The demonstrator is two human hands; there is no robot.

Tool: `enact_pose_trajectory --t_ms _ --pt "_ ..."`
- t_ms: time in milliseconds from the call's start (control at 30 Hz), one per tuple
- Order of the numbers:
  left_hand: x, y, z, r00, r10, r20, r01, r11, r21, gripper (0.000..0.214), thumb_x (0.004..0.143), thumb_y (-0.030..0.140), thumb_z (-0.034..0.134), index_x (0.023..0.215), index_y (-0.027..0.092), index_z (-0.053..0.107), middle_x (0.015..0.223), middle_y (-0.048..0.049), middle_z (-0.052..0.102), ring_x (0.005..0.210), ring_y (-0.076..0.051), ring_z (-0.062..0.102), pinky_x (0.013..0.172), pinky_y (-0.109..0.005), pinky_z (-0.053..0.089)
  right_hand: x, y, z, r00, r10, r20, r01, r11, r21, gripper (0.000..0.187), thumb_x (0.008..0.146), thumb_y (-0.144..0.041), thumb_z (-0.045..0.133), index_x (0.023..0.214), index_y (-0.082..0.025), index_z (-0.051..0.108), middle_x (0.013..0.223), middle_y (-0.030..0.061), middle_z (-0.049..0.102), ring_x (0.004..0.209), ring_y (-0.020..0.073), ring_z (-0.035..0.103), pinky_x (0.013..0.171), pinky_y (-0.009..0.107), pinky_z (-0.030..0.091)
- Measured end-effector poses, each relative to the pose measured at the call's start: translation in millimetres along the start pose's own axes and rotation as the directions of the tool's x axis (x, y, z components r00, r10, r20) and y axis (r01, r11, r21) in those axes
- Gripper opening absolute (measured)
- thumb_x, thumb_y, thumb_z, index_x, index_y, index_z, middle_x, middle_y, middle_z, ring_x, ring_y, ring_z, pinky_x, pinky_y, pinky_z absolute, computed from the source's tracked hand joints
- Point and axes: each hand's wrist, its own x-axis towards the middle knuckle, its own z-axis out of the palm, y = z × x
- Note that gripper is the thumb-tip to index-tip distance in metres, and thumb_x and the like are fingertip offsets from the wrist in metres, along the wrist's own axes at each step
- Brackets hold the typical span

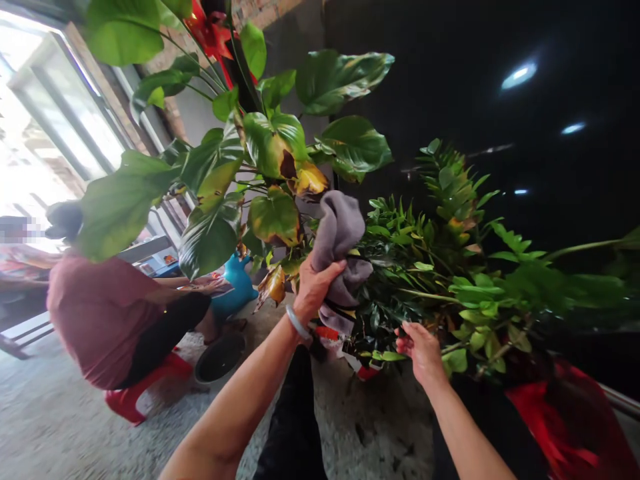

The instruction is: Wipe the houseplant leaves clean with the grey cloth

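Note:
My left hand (317, 283) is closed round a crumpled grey-purple cloth (343, 223), which bunches up above the fist and hangs below it. The cloth is beside the dense dark-green foliage of a potted plant (395, 267). Low in front of that foliage, my right hand (420, 350) has its fingers curled together near some narrow leaves. Whether a leaf or stem is between those fingers I cannot make out. Above my left hand spreads a tall plant with broad leaves (275, 217), several of them yellowed or brown at the edges.
At left a person in a pink shirt (100, 313) sits on a red plastic stool (133, 393), near a black basin (220, 357) and a blue object (234, 287). A dark glossy panel (450, 80) stands behind the plants. Red fabric (565, 413) is at lower right.

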Motion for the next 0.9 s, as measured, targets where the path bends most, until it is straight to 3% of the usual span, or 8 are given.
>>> enact_pose_trajectory --t_ms 167,300,367,467,533,633,767,900 --pt "-43 -49 -9.7 0.926 -0.259 0.274 0.213 0.959 0.186 0.038 0.050 0.025 0.079 0.086 0.014 0.073 0.078 -0.0013 0.072 0.077 -0.022 0.063 0.072 -0.031 0.051 -1 0 -3 1.000 0.012 0.022 -0.012 1.000 0.009 0.042 0.032 -0.043 0.087 0.052 -0.019 0.058 0.049 -0.0007 0.065 0.036 0.0107 0.052 0.034 0.021 0.041" --pt "-62 -36 -23.4 0.783 -0.324 0.531 0.231 0.944 0.235 0.044 0.044 0.020 0.082 0.087 0.015 0.073 0.078 0.0006 0.071 0.077 -0.022 0.063 0.070 -0.028 0.049 5 3 -7 1.000 0.011 0.027 -0.012 1.000 0.018 0.039 0.037 -0.043 0.085 0.053 -0.020 0.059 0.045 -0.0027 0.061 0.035 0.0105 0.050 0.033 0.022 0.039" --pt "-50 -14 -14.0 0.821 -0.217 0.528 0.157 0.975 0.158 0.045 0.046 0.021 0.082 0.090 0.014 0.073 0.080 -0.0011 0.071 0.078 -0.022 0.063 0.072 -0.028 0.050 8 5 -8 1.000 0.005 0.022 -0.005 1.000 0.019 0.038 0.040 -0.043 0.085 0.053 -0.020 0.058 0.043 -0.0034 0.060 0.035 0.0107 0.049 0.033 0.022 0.039" --pt "-18 9 14.8 0.943 -0.055 0.328 0.071 0.997 -0.040 0.041 0.054 0.027 0.079 0.093 0.013 0.072 0.082 -0.0037 0.072 0.076 -0.020 0.063 0.074 -0.030 0.051 10 7 -7 1.000 -0.006 0.013 0.006 1.000 0.012 0.038 0.038 -0.041 0.085 0.054 -0.020 0.058 0.051 -0.0006 0.065 0.038 0.0118 0.053 0.035 0.022 0.041" --pt "-3 5 32.8 0.980 -0.048 0.193 0.065 0.994 -0.085 0.040 0.055 0.031 0.078 0.090 0.012 0.071 0.078 -0.0034 0.071 0.072 -0.018 0.062 0.071 -0.030 0.051 10 7 -5 1.000 -0.018 -0.001 0.018 1.000 0.009 0.039 0.036 -0.042 0.085 0.055 -0.020 0.058 0.055 0.0000 0.067 0.040 0.0116 0.054 0.035 0.022 0.041" --pt "-4 -22 40.8 0.966 -0.180 0.188 0.185 0.983 -0.012 0.039 0.051 0.029 0.079 0.086 0.013 0.071 0.074 -0.0018 0.070 0.069 -0.018 0.062 0.068 -0.030 0.051 10 8 -5 0.999 -0.035 -0.026 0.036 0.999 0.003 0.040 0.035 -0.044 0.083 0.055 -0.020 0.058 0.056 -0.0006 0.067 0.040 0.0114 0.054 0.035 0.021 0.040" --pt "-33 -53 13.1 0.784 -0.445 0.434 0.389 0.896 0.216 0.035 0.047 0.023 0.079 0.081 0.017 0.074 0.071 0.0020 0.071 0.070 -0.018 0.063 0.069 -0.029 0.051 13 14 -12 0.998 -0.047 -0.037 0.046 0.999 -0.018 0.036 0.040 -0.043 0.081 0.056 -0.021 0.058 0.052 -0.0004 0.065 0.040 0.0133 0.054 0.035 0.023 0.040" --pt "-45 -39 -11.0 0.517 -0.521 0.679 0.288 0.853 0.436 0.036 0.043 0.020 0.082 0.078 0.018 0.075 0.071 0.0033 0.071 0.071 -0.020 0.063 0.066 -0.027 0.050 19 26 -19 0.992 -0.121 -0.045 0.119 0.992 -0.036 0.028 0.052 -0.045 0.075 0.060 -0.025 0.058 0.050 -0.0024 0.061 0.048 0.0172 0.058 0.041 0.028 0.045"
